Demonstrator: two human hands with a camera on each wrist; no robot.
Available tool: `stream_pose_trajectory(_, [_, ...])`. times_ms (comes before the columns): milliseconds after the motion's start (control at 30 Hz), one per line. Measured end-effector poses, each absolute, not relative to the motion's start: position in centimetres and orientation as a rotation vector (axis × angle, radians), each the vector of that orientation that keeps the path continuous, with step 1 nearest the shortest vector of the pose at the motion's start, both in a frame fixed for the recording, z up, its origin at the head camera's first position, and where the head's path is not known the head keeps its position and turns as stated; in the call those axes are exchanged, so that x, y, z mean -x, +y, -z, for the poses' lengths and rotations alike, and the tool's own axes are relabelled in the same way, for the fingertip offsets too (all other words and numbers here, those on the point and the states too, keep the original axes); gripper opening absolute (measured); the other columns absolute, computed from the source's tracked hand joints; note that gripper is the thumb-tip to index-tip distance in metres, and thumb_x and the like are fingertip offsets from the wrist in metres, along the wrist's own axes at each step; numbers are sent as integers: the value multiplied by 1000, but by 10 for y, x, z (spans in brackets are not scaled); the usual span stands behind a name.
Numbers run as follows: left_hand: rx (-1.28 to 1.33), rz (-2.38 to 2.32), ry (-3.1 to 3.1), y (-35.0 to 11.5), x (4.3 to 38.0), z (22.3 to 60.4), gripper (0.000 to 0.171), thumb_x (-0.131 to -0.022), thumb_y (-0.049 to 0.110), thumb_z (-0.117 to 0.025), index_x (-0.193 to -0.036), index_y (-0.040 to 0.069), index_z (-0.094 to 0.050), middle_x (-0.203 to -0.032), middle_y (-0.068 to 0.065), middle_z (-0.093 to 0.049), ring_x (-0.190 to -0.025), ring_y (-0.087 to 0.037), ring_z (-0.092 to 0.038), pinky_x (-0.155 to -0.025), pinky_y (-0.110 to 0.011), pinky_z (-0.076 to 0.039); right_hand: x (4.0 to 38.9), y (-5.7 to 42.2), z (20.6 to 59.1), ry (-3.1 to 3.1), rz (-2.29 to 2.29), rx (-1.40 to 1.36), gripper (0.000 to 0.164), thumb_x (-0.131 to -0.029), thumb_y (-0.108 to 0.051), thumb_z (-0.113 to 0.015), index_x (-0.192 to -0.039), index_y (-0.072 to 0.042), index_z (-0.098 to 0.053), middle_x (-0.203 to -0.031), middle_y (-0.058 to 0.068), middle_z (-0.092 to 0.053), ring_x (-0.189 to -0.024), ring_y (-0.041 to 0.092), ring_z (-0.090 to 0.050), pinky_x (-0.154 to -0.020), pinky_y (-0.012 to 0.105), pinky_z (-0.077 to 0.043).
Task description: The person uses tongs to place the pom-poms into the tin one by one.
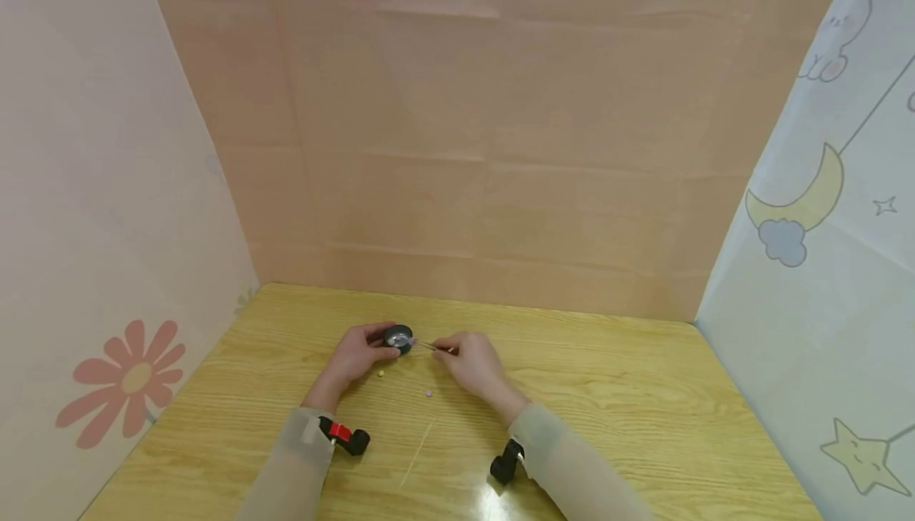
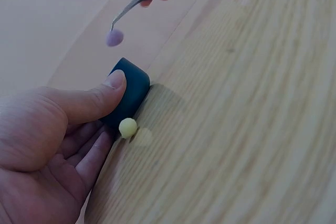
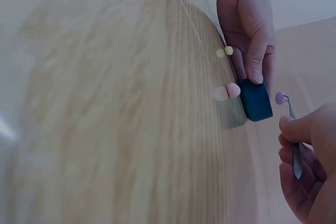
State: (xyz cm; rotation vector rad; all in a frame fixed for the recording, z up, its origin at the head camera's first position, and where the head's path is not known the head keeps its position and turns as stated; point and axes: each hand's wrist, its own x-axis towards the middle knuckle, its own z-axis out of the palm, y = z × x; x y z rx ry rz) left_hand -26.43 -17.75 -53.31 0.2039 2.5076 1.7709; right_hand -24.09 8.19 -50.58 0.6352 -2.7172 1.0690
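My left hand (image 1: 355, 354) holds a small round dark cup (image 1: 398, 337) on the table, thumb on its near side; its inside looks shiny. In the left wrist view the cup (image 2: 131, 88) shows a dark blue-green outer wall. Bent-tip metal tweezers (image 3: 296, 156) are pinched in my right hand (image 1: 473, 360). A purple pom-pom (image 2: 115, 38) sits at their tip, raised above the table and, in the right wrist view, just beside the cup's rim. A yellow pom-pom (image 2: 127, 128) lies close by the cup, near my left hand.
A pink pom-pom (image 1: 429, 393) lies on the wooden table (image 1: 615, 410), nearer to me than the cup. Behind the table stands a plain tan wall (image 1: 465, 124), with patterned panels at left and right. Each forearm wears a black wrist mount (image 1: 506, 461).
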Motion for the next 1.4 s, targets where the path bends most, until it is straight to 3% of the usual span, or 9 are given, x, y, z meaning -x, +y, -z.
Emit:
stream_pose_trajectory(467, [-242, -1771, 2531, -178, 264, 534, 59, -94, 4, -83, -148, -4, -61, -149, -27, -59, -137, -40, -59, -109, -47, -53, 252, 59, 505, -2706, -998, -560, 16, -99, -22, -80, -112, -18, -87, -107, -1, -81, -87, 10, -73, -71, 32, -59])
stream_pose_trajectory(767, [-225, -1770, 2526, -178, 263, 532, 59, -94, 5, -83, -148, -3, -61, -150, -28, -58, -137, -40, -59, -109, -47, -53, 256, 51, 504, -2678, -982, -537, 17, -99, -23, -80, -113, -17, -87, -108, -1, -82, -101, 18, -76, -85, 39, -62])
stream_pose_trajectory(1400, [-238, -1759, 2545, -178, 263, 532, 58, -94, 6, -84, -147, -3, -62, -149, -27, -59, -137, -40, -59, -110, -48, -52, 257, 53, 508, -2775, -916, -456, 14, -97, -23, -81, -110, -20, -87, -109, -2, -81, -96, 15, -74, -76, 36, -60])
